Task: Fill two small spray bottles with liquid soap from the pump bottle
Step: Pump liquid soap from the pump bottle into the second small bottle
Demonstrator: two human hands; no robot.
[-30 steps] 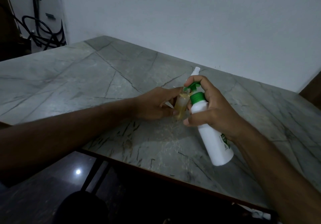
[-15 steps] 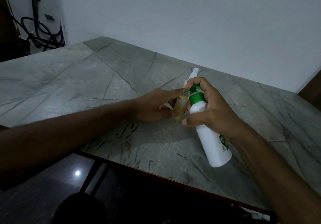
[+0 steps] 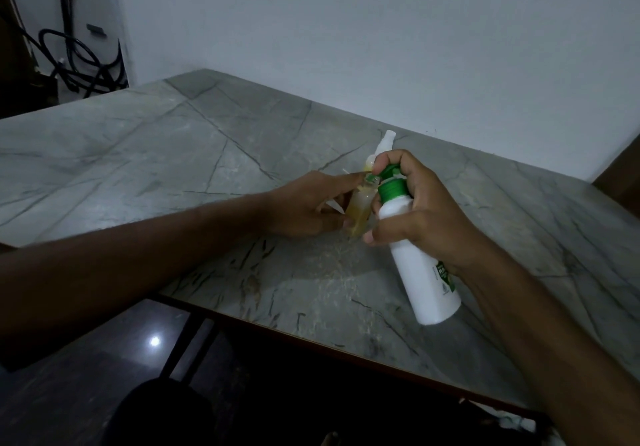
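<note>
My right hand (image 3: 420, 213) grips the white pump bottle (image 3: 420, 265) by its neck, tilted, with a finger on the green pump head (image 3: 391, 172). The nozzle sits at the open mouth of a small clear spray bottle (image 3: 360, 206) holding yellowish soap. My left hand (image 3: 308, 206) holds that small bottle upright on the table, and a thin white piece shows between its fingers. Behind them stands a second small spray bottle (image 3: 384, 144) with its white sprayer top on, mostly hidden by my fingers.
The grey marble table (image 3: 173, 155) runs to a white wall at the back. Its near edge (image 3: 311, 335) lies close under my arms, with dark floor below. Black cables (image 3: 79, 65) hang at the far left.
The pump head and my right hand have shifted slightly; the pump bottle stays tilted against the small bottle. My left hand keeps its hold in the same spot.
</note>
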